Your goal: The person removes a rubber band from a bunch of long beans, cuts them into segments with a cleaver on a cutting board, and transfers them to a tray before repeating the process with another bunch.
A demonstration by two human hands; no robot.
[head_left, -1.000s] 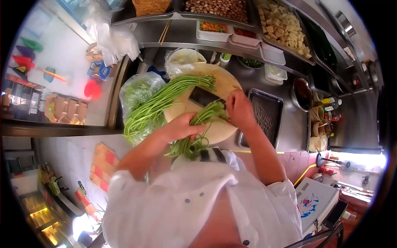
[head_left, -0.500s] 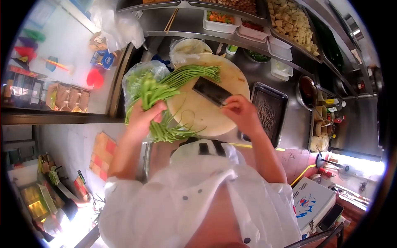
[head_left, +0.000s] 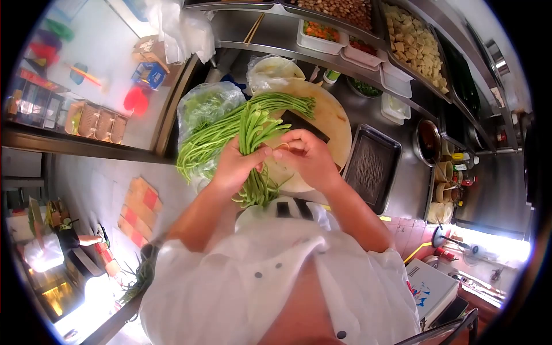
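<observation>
My left hand [head_left: 237, 165] is closed around a bunch of long green stalks [head_left: 253, 129], just over the near left part of the round cutting board [head_left: 333, 109]. My right hand [head_left: 307, 158] meets it at the bunch, its fingers pinched together. A thin tan bit shows at those fingertips, too small to name. Behind the right hand a dark cleaver blade [head_left: 299, 122] lies on the board, partly covered. More green stalks [head_left: 282, 102] lie across the board's far left. Others spread out beside a clear plastic bag [head_left: 207, 100] of greens.
Right of the board sits a dark metal tray [head_left: 374, 167] with small thin pieces in it. A bowl under plastic [head_left: 276, 72] stands behind. Food tubs [head_left: 322, 37] and a tray of pale cubes [head_left: 411, 40] fill the shelf above. A metal bowl [head_left: 426, 137] stands farther right.
My left hand has moved right with the bunch, turning it more upright. My right hand has come left from the cleaver to the bunch. The loose stalks beside the bag are now uncovered.
</observation>
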